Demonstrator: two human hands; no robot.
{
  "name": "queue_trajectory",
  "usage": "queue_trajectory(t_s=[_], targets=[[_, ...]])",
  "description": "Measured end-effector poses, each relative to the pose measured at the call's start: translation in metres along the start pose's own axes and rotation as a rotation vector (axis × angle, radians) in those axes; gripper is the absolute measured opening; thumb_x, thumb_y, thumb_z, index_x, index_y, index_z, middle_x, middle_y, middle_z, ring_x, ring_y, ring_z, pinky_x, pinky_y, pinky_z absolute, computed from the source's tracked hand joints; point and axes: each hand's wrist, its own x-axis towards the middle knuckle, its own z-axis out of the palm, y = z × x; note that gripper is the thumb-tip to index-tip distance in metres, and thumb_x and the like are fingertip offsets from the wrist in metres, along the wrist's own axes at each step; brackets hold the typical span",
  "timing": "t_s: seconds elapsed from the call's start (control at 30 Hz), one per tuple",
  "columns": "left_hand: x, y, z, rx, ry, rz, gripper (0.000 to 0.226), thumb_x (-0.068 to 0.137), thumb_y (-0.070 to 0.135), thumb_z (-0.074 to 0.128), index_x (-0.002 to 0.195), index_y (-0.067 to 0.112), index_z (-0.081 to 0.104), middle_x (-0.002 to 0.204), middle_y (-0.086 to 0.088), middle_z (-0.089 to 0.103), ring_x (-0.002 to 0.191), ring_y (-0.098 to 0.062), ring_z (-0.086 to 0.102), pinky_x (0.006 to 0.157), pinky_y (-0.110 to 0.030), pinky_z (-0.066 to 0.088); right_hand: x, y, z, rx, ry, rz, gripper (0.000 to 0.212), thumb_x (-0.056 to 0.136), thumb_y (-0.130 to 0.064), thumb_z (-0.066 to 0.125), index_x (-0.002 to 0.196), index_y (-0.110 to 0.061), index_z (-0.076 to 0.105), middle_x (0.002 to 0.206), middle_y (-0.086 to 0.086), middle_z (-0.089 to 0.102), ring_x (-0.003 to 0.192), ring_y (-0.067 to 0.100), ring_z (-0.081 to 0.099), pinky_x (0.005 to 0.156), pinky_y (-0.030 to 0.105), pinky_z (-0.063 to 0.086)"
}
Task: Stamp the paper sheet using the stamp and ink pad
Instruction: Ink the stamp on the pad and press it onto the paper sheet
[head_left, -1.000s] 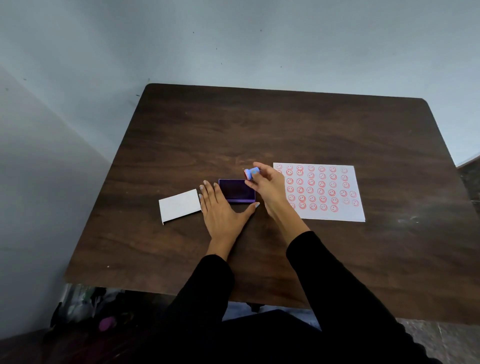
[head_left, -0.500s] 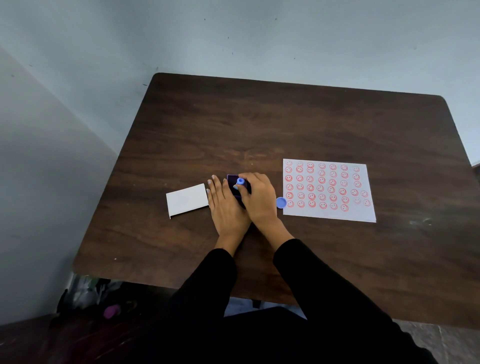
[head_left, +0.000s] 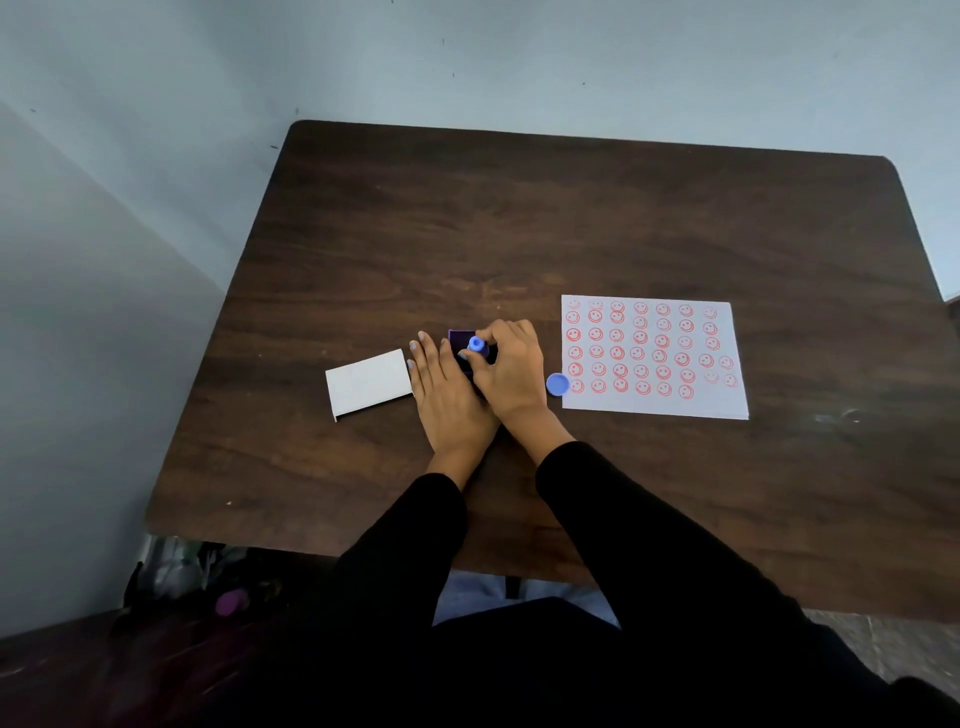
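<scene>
A small blue stamp (head_left: 477, 345) stands upright on the dark purple ink pad (head_left: 460, 340), pinched by my right hand (head_left: 506, 371). Most of the pad is hidden under both hands. My left hand (head_left: 447, 397) lies flat on the table against the pad's left side, fingers spread. The white paper sheet (head_left: 737, 400), covered with rows of red smiley prints, lies to the right of my hands. The stamp's round blue cap (head_left: 557, 384) rests at the sheet's lower left corner.
The ink pad's white lid (head_left: 368, 383) lies left of my left hand. The dark wooden table (head_left: 519, 234) stands in a corner of light blue walls. Dark clutter shows on the floor below the table's left front edge.
My right hand has carried the stamp left from beside the sheet and set it down onto the ink pad. The blue cap, earlier hidden, now shows. My left hand stays by the pad.
</scene>
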Motion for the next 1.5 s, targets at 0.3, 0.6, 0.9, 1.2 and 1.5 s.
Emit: queue_trajectory(t_s=[0.3, 0.6, 0.9, 1.2, 1.5], targets=[[0.007, 0.000, -0.001, 0.043, -0.010, 0.006, 0.072, 0.092, 0.037, 0.044, 0.148, 0.001, 0.016, 0.160, -0.019, 0.006, 0.149, -0.028, 0.001, 0.120, -0.037, -0.001, 0.007, -0.003, 0.000, -0.021, -0.020, -0.019, 0.012, 0.079, -0.007, 0.064, 0.091, -0.004, 0.062, 0.094, 0.013, 0.067, 0.093, 0.024, 0.053, 0.078, 0.030, 0.044], [0.008, 0.000, 0.001, 0.056, -0.012, 0.013, 0.072, 0.093, 0.037, 0.045, 0.148, 0.001, 0.016, 0.160, -0.019, 0.006, 0.149, -0.029, 0.001, 0.120, -0.038, -0.002, 0.009, -0.004, -0.001, 0.002, -0.066, 0.059, 0.015, 0.079, -0.005, 0.063, 0.094, -0.008, 0.062, 0.098, 0.014, 0.063, 0.093, 0.022, 0.054, 0.075, 0.024, 0.040], [0.006, 0.001, 0.000, 0.039, -0.005, 0.017, 0.071, 0.094, 0.037, 0.043, 0.148, 0.001, 0.015, 0.160, -0.019, 0.006, 0.149, -0.029, 0.000, 0.120, -0.037, -0.002, 0.011, -0.008, -0.001, -0.033, -0.008, 0.079, 0.020, 0.071, -0.009, 0.075, 0.083, -0.007, 0.059, 0.087, 0.012, 0.064, 0.086, 0.024, 0.056, 0.071, 0.033, 0.047], [-0.003, 0.007, -0.011, -0.085, 0.058, 0.129, 0.099, 0.072, 0.057, 0.050, 0.149, 0.004, 0.017, 0.159, -0.021, 0.006, 0.149, -0.032, 0.001, 0.118, -0.039, -0.006, 0.016, -0.011, -0.020, 0.170, 0.069, 0.211, 0.017, 0.073, -0.018, 0.075, 0.085, -0.014, 0.063, 0.087, 0.004, 0.067, 0.084, 0.018, 0.058, 0.069, 0.025, 0.042], [-0.014, 0.033, 0.006, 0.011, 0.042, 0.576, 0.031, 0.085, 0.032, 0.063, 0.111, 0.015, 0.069, 0.149, -0.021, 0.038, 0.142, -0.039, 0.028, 0.115, -0.052, 0.013, 0.019, 0.018, -0.081, 0.437, 0.462, 0.412, 0.022, 0.075, -0.024, 0.075, 0.092, -0.014, 0.064, 0.085, -0.003, 0.068, 0.077, 0.008, 0.061, 0.064, 0.006, 0.042]])
